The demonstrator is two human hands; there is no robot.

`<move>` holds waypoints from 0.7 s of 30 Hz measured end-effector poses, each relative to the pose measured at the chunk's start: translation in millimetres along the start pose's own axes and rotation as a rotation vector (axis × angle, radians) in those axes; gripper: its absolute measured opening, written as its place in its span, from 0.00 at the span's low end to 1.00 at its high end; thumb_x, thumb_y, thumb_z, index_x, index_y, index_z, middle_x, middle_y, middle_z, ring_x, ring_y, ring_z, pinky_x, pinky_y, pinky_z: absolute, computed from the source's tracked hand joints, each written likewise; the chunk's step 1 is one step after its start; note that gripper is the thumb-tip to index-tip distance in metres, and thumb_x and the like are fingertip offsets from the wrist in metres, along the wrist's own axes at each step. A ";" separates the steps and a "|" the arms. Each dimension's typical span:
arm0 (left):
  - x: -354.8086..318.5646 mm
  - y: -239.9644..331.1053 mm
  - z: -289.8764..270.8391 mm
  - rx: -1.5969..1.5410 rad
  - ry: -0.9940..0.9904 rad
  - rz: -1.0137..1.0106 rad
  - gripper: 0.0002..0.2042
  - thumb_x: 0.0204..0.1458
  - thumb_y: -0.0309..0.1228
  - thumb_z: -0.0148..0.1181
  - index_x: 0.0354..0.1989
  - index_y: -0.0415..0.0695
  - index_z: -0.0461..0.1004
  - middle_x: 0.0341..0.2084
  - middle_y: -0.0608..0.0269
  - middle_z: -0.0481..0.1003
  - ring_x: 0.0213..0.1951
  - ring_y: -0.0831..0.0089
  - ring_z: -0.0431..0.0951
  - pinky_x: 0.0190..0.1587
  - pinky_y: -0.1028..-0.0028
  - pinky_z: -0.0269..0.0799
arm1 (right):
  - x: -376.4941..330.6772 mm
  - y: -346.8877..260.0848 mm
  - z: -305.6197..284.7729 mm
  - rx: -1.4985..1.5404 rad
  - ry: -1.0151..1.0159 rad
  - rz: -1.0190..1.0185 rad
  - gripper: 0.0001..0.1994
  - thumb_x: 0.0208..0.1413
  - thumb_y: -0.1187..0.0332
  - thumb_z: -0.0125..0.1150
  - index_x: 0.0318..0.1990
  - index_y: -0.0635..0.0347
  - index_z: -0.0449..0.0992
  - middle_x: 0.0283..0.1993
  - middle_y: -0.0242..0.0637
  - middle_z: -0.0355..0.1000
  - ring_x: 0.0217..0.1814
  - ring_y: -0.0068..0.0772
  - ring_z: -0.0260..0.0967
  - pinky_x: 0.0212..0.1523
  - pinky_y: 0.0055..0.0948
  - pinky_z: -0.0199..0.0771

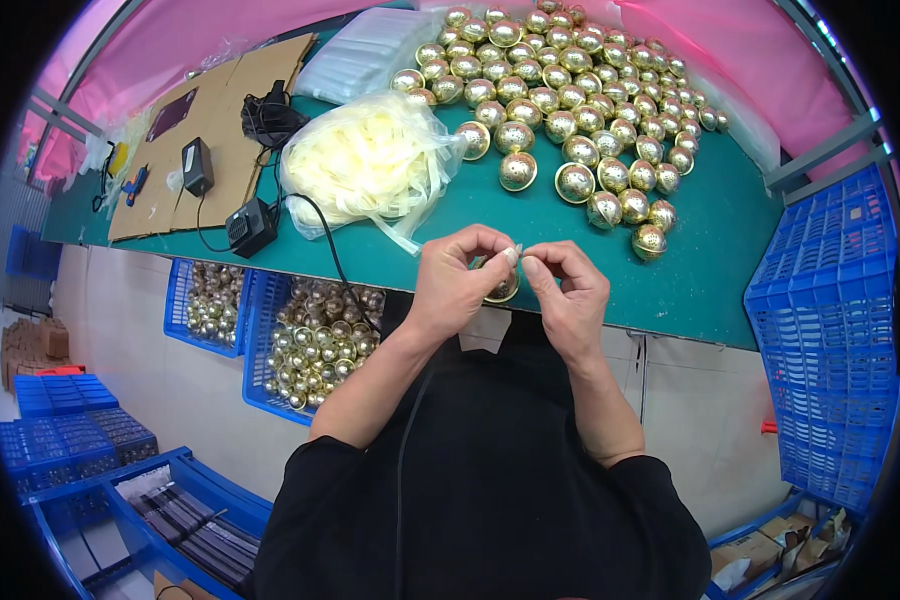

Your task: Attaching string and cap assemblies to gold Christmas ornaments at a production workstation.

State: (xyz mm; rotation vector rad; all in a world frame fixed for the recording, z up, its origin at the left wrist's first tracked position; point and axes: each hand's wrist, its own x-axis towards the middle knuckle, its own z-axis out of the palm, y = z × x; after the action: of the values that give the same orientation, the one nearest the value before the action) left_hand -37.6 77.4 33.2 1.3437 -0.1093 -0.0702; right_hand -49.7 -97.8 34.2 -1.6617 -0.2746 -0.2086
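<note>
At the table's front edge, my left hand [452,277] and my right hand [574,300] meet with thumbs and forefingers pinched together. Between their fingertips is something small and pale, too small to make out. Just below the fingertips shows part of a gold ball ornament [505,290], mostly hidden by my hands. Beyond them, many similar shiny gold balls [517,171] with a rim round the middle lie massed on the green table [710,290]. To the left of the balls, a clear plastic bag [300,170] holds a heap of pale yellow strips [365,150], some trailing out toward my left hand.
Cardboard [232,105] at the left carries black power adapters [198,167] with cables and a blue tool [135,184]. Clear plastic sleeves [365,50] lie behind the bag. Blue crates [253,385] of gold balls sit below the table; stacked blue crates [825,340] stand right.
</note>
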 end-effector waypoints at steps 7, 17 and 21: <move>7.2 -13.8 2.2 0.109 0.044 0.114 0.05 0.58 0.23 0.67 0.37 0.34 0.81 0.36 0.63 0.81 0.37 0.80 0.79 0.42 0.77 0.77 | 4.0 11.2 6.3 0.025 0.014 0.065 0.06 0.65 0.75 0.66 0.41 0.71 0.82 0.37 0.34 0.78 0.37 0.20 0.72 0.38 0.20 0.73; 13.0 -35.6 4.0 -0.256 -0.061 0.070 0.08 0.64 0.29 0.63 0.39 0.35 0.81 0.43 0.60 0.80 0.38 0.78 0.78 0.42 0.76 0.76 | 1.2 35.2 15.8 0.220 0.078 0.191 0.05 0.66 0.74 0.65 0.40 0.68 0.80 0.34 0.30 0.78 0.31 0.15 0.74 0.32 0.19 0.75; 10.7 -41.4 -0.6 -0.403 -0.066 -0.122 0.08 0.65 0.29 0.63 0.42 0.35 0.82 0.45 0.57 0.82 0.38 0.78 0.78 0.43 0.77 0.75 | 3.1 29.2 24.1 0.344 0.144 0.177 0.05 0.66 0.75 0.64 0.43 0.70 0.79 0.32 0.32 0.79 0.29 0.15 0.75 0.27 0.18 0.76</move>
State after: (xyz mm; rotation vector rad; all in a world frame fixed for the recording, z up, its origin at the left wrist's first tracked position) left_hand -26.5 67.4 -6.8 0.9444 -0.0640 -0.2284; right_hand -38.5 -76.5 4.7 -1.3138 -0.0486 -0.1377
